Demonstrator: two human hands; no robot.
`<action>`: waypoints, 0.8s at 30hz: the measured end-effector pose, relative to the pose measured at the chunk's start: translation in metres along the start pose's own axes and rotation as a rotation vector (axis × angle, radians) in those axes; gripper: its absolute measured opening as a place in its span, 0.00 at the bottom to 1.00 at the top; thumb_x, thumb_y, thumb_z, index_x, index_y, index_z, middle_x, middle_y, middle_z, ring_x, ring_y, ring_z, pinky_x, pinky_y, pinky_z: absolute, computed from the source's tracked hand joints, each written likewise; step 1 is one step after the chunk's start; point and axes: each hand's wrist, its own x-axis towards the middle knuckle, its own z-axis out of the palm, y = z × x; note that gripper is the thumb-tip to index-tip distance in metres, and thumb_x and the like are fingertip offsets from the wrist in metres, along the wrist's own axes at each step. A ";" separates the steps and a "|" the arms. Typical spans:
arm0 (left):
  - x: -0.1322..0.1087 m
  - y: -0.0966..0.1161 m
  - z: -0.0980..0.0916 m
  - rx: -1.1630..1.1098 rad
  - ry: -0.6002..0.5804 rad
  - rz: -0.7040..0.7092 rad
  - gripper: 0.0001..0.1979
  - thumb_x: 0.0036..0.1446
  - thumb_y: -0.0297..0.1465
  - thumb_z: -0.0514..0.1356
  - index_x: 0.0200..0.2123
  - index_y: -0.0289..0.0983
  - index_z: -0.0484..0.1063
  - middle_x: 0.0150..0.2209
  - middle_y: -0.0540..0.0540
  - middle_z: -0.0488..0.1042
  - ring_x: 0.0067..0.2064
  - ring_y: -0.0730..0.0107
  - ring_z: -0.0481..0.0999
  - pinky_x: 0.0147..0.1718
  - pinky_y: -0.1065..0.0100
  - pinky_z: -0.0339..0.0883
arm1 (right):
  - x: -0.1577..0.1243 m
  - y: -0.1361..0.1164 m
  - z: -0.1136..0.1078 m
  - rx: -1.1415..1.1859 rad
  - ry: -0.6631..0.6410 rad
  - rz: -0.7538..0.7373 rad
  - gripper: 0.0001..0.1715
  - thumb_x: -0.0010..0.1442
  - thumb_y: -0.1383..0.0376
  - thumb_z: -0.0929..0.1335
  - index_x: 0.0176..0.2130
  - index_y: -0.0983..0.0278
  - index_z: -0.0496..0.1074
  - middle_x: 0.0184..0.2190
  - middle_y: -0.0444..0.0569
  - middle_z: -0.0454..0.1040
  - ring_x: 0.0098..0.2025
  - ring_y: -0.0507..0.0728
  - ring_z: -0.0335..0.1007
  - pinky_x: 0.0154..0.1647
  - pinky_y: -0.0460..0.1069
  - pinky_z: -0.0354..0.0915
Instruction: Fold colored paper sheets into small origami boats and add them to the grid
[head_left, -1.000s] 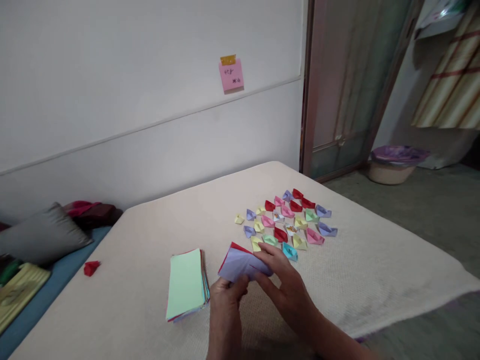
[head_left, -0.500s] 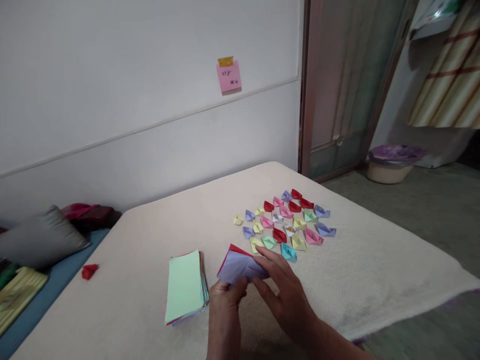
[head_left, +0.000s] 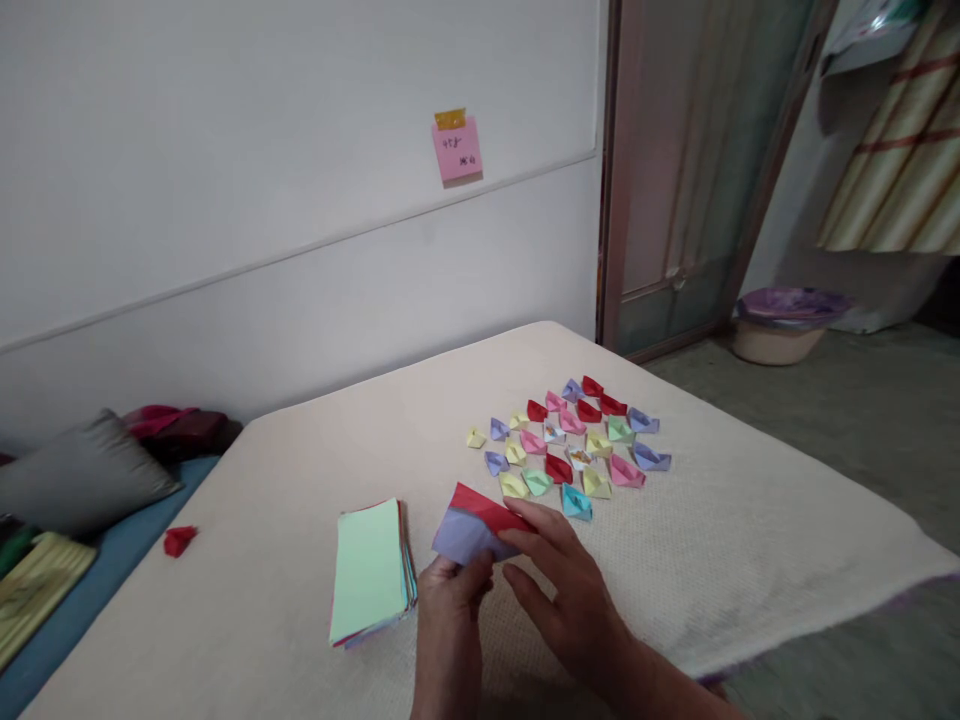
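Note:
A folded paper [head_left: 468, 528], lavender with a red layer along its upper side, is pinched in my left hand [head_left: 454, 592] at its lower edge, thumb in front. My right hand [head_left: 564, 572] has its fingers stretched over the paper's right end, touching the red part. The right thumb stands apart, below the paper. Left of the hands lies a stack of coloured paper sheets [head_left: 369, 570], pale green on top. Beyond them, several small folded paper boats [head_left: 559, 467] in red, pink, yellow, green, blue and lavender sit in rough rows.
The sheet-covered bed [head_left: 300, 500] fills the middle. A crumpled-looking red paper piece [head_left: 179, 540] lies near its left edge, with a grey pillow [head_left: 94, 480] further left. A pink note [head_left: 457, 150] is taped to the wall. A lined bin [head_left: 780, 340] stands on the floor at right.
The paper's upper red flap has opened out, so more red shows above the lavender. My right fingers have spread slightly, and the thumb has come away from the paper. The left hand stays nearly still.

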 end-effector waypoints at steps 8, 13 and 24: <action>0.000 0.000 -0.002 -0.200 0.074 -0.070 0.06 0.44 0.28 0.67 0.27 0.34 0.75 0.27 0.50 0.71 0.28 0.76 0.67 0.30 0.73 0.63 | -0.002 0.005 0.001 0.013 0.002 0.058 0.19 0.58 0.69 0.65 0.50 0.57 0.67 0.54 0.51 0.67 0.56 0.62 0.63 0.54 0.60 0.64; 0.002 0.001 -0.003 -0.216 0.098 -0.063 0.07 0.43 0.29 0.68 0.26 0.34 0.74 0.27 0.50 0.71 0.27 0.77 0.67 0.29 0.73 0.62 | -0.001 0.004 0.002 -0.014 0.014 0.044 0.21 0.58 0.69 0.65 0.51 0.57 0.67 0.54 0.52 0.68 0.55 0.62 0.64 0.53 0.59 0.65; 0.002 0.000 -0.004 -0.220 0.070 -0.059 0.07 0.44 0.28 0.68 0.28 0.33 0.74 0.27 0.50 0.72 0.27 0.77 0.68 0.28 0.73 0.62 | -0.002 0.004 0.002 -0.029 0.011 0.004 0.18 0.56 0.71 0.65 0.47 0.59 0.70 0.54 0.53 0.68 0.56 0.62 0.63 0.54 0.59 0.65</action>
